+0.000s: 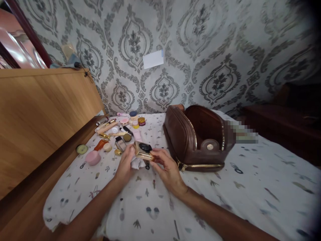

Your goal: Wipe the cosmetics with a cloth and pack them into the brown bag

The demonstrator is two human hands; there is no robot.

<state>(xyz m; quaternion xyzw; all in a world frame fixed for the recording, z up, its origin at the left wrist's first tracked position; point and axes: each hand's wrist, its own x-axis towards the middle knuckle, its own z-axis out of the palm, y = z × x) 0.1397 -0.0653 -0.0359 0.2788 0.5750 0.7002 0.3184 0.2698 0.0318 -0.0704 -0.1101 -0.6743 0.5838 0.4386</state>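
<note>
Two bare forearms (99, 206) closest, over the printed cloth (140, 214), hands meeting just left of the brown bag (179, 134). Between them, in front of the bag's left end and raised off the cloth, is a gold case (142, 156) with a black top. Left hand (126, 160): grip closed on the case's left end, some white tissue (137, 163) bunched under it. Right hand (167, 169): grip narrow, thumb and fingers pinching the right end.

From here the case looks stiff and fairly light, though I can't tell its weight for sure. Smooth shiny sides, so probably slippery; the black top may scratch or chip. Best held by the two short ends, fingers off the black part; the tissue could help or could slide.

Bag stands unzipped. Well left of it, cosmetics crowd the cloth: pink tub (93, 158), green lid (82, 149), orange bottle (101, 144), black-capped bottle (120, 143). Nearer the bag, still on its left: pink tube (137, 135), gold-lidded jar (141, 121), blue-lidded jar (133, 115). Patterned wall (163, 33) behind the bag.
</note>
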